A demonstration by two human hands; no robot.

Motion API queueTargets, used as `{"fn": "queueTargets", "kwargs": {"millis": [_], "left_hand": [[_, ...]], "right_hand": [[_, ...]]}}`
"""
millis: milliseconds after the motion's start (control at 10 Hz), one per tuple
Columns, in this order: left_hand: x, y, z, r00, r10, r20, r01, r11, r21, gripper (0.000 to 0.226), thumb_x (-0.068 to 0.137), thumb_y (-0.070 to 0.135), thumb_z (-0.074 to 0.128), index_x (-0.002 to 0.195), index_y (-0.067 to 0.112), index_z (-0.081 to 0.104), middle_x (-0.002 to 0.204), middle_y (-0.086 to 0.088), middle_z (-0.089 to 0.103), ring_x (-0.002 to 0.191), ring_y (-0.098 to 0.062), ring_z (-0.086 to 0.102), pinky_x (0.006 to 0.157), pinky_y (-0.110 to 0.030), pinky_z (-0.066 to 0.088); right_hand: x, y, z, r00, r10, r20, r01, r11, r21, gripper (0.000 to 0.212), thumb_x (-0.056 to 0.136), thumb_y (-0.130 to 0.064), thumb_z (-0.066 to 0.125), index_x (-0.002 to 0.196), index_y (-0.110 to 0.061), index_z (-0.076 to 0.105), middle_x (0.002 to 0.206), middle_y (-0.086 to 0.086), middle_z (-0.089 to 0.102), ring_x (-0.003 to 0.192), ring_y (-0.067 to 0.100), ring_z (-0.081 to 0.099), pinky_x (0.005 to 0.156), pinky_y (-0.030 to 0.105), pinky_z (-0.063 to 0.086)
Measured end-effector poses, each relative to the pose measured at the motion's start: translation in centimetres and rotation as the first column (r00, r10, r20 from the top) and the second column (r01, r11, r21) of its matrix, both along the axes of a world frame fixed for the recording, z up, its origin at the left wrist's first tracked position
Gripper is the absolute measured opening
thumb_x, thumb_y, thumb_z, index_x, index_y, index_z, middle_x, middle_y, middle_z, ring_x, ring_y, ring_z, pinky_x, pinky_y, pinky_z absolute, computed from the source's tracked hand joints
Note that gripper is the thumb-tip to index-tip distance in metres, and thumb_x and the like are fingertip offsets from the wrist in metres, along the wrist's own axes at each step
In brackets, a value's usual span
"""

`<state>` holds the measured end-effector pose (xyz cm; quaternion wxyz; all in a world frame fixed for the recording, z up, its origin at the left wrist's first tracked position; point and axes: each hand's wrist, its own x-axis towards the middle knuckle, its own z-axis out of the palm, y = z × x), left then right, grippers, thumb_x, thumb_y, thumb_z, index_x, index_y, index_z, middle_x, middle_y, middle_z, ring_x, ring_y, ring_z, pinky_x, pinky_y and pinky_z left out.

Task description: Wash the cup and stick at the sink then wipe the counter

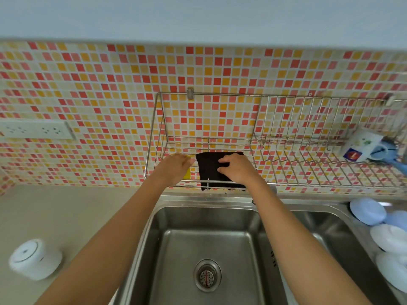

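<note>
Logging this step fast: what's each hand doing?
Left hand: on the yellow sponge; grip cannot be told.
Right hand: fingers pinching the black cloth.

cup (361, 146) | white, tipped on side | wire rack's right end

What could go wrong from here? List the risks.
1. The dark cloth hangs over the wire rack's front edge under the right hand; a loose grip could drop it into the sink.
2. The left hand covers a yellow item; it might get nudged off the rack.
</note>
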<state>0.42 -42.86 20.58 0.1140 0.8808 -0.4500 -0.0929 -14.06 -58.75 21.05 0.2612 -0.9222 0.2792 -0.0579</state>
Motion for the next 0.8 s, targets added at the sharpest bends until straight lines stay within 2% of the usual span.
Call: {"fn": "queueTargets", "kwargs": {"millis": [100,200,300,400,500,600,700,800], "left_hand": [[-0.2,0.2,0.5,0.998,-0.063,-0.032,0.065,0.995,0.076,0.048,0.105,0.030,0.022,0.148,0.012,0.029,0.158,-0.007,0.022,0.146,-0.024,0.017,0.118,-0.039,0.017],[-0.1,0.3,0.8,0.994,-0.062,-0.086,0.066,0.997,0.045,0.047,0.104,0.028,0.028,0.150,0.016,0.025,0.159,-0.004,0.018,0.147,-0.024,0.011,0.118,-0.039,0.013],[-0.5,0.7,0.8,0.997,-0.058,-0.055,0.054,0.997,-0.056,0.057,0.103,0.036,0.031,0.152,0.017,0.010,0.161,-0.004,0.008,0.148,-0.023,-0.002,0.120,-0.042,0.008],[-1.3,1.6,0.5,0.995,-0.017,0.097,0.025,0.997,-0.076,0.064,0.102,0.047,0.017,0.151,0.015,-0.007,0.160,-0.005,-0.010,0.147,-0.021,-0.013,0.120,-0.040,-0.005],[-3.2,3.1,-0.2,0.967,0.013,0.256,0.002,0.998,-0.057,0.065,0.097,0.052,0.001,0.149,0.016,-0.013,0.159,-0.004,-0.016,0.146,-0.020,-0.017,0.118,-0.037,-0.010],[-4.8,5.5,-1.0,0.943,0.012,0.332,0.013,0.997,-0.072,0.075,0.082,0.061,-0.024,0.143,0.018,-0.022,0.156,-0.002,-0.023,0.143,-0.021,-0.024,0.116,-0.038,-0.015],[-6.2,7.8,-1.4,0.955,0.010,0.297,0.001,0.999,-0.035,0.091,0.073,0.067,-0.029,0.146,0.014,-0.020,0.156,-0.005,-0.025,0.142,-0.023,-0.026,0.118,-0.039,-0.013],[-8.0,8.7,0.0,0.973,0.041,0.229,-0.034,0.999,-0.034,0.070,0.096,0.054,0.002,0.149,0.012,-0.016,0.158,-0.007,-0.021,0.145,-0.024,-0.021,0.121,-0.040,-0.006]], "right_hand": [[0.1,-0.1,-0.2,1.000,-0.013,-0.004,0.013,1.000,0.002,0.043,0.092,-0.030,0.060,0.133,-0.018,0.055,0.143,0.007,0.049,0.128,0.025,0.047,0.104,0.034,0.037],[0.1,0.0,-0.2,1.000,-0.014,-0.001,0.014,1.000,-0.008,0.043,0.092,-0.030,0.060,0.133,-0.018,0.056,0.139,0.007,0.052,0.122,0.024,0.053,0.102,0.034,0.040],[-0.5,0.8,0.3,0.996,-0.058,0.065,0.063,0.995,-0.072,0.041,0.093,-0.030,0.055,0.133,-0.018,0.055,0.130,0.008,0.059,0.109,0.025,0.060,0.095,0.035,0.047],[-1.5,2.4,0.6,0.968,-0.118,0.221,0.165,0.964,-0.207,0.035,0.096,-0.033,0.046,0.126,-0.024,0.060,0.116,0.006,0.067,0.098,0.026,0.063,0.083,0.038,0.054],[-3.2,4.7,0.0,0.943,-0.148,0.298,0.255,0.897,-0.362,0.036,0.098,-0.036,0.039,0.123,-0.021,0.061,0.107,0.004,0.071,0.093,0.025,0.066,0.076,0.036,0.055],[-4.7,6.5,-1.2,0.959,-0.122,0.257,0.233,0.855,-0.463,0.043,0.102,-0.036,0.034,0.130,-0.012,0.057,0.124,0.006,0.065,0.115,0.019,0.060,0.107,0.038,0.039],[-5.9,8.9,-0.7,0.981,-0.132,0.140,0.181,0.882,-0.434,0.050,0.103,-0.038,0.027,0.140,-0.010,0.044,0.142,0.008,0.049,0.139,0.021,0.035,0.119,0.042,0.011],[-6.2,12.7,0.2,0.997,-0.031,0.072,0.060,0.897,-0.439,0.054,0.103,-0.038,0.021,0.148,-0.009,0.027,0.154,0.007,0.030,0.146,0.023,0.015,0.120,0.045,0.004]]}}
